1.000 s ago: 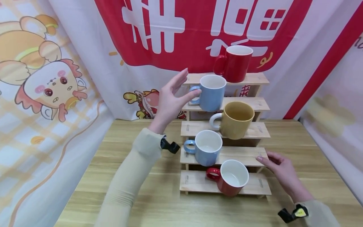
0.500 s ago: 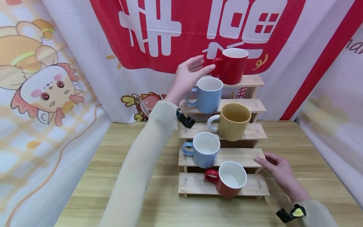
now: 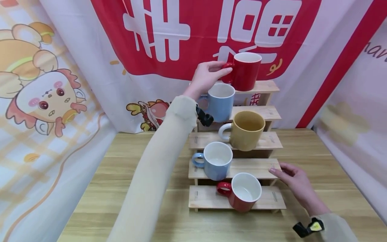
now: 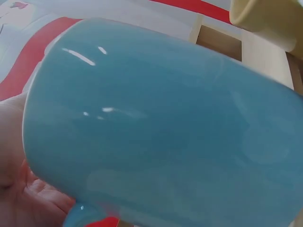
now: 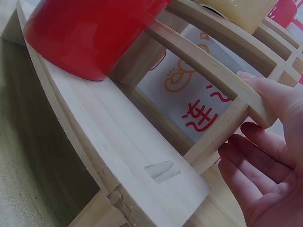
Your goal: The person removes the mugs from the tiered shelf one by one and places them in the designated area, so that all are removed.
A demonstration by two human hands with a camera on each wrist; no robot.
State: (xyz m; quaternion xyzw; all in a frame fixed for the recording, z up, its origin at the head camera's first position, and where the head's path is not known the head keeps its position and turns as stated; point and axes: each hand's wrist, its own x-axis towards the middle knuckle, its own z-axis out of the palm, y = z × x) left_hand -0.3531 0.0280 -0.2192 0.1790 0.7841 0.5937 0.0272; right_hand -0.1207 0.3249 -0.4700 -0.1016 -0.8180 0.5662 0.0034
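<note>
My left hand [image 3: 208,76] reaches to the top step and pinches the handle of a red mug [image 3: 247,72] between thumb and fingers. That mug stands upright on the tiered wooden shelf [image 3: 254,168]. Just below the hand, a light blue mug [image 3: 222,102] sits on the second step; its side [image 4: 161,118] fills the left wrist view and hides the left fingertips there. My right hand [image 3: 294,181] holds the right end of the second-lowest step, thumb on top. In the right wrist view, the fingers [image 5: 255,165] curl below that board.
A tan mug [image 3: 248,131] with a white handle, another light blue mug [image 3: 217,161] and a lower red mug [image 3: 244,192] stand on the lower steps. The shelf rests on a wood-grain table [image 3: 127,201], with printed cloth [image 3: 142,84] hanging behind and on both sides.
My left hand has moved up and right from beside the upper blue mug to the top red mug's handle and taken hold of it. My right hand stays on the shelf.
</note>
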